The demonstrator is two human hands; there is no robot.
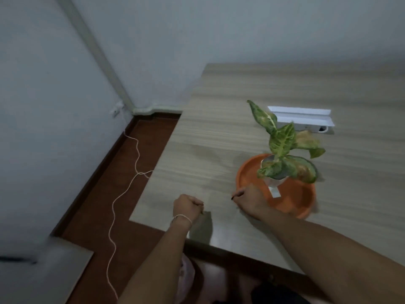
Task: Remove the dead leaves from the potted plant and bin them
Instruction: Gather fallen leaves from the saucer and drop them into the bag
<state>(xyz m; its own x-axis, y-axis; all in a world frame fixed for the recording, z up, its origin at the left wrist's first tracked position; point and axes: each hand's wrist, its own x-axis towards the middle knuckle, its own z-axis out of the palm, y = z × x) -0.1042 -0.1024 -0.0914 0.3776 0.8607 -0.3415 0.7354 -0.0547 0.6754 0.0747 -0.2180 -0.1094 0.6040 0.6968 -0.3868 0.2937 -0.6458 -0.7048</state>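
Left hand [188, 205] fingers clenched in a fist near the worktop's [219, 139] front-left corner; can't tell if they hold anything. Right hand [249, 201] fingers curled at the near-left rim of the orange saucer [304, 198]; grasp unclear. Potted plant [285, 150] stands in the saucer, leaves green with yellow-brown patches. White tag [274, 191] on pot unreadable. White power strip [306, 119] behind, toward the far edge.
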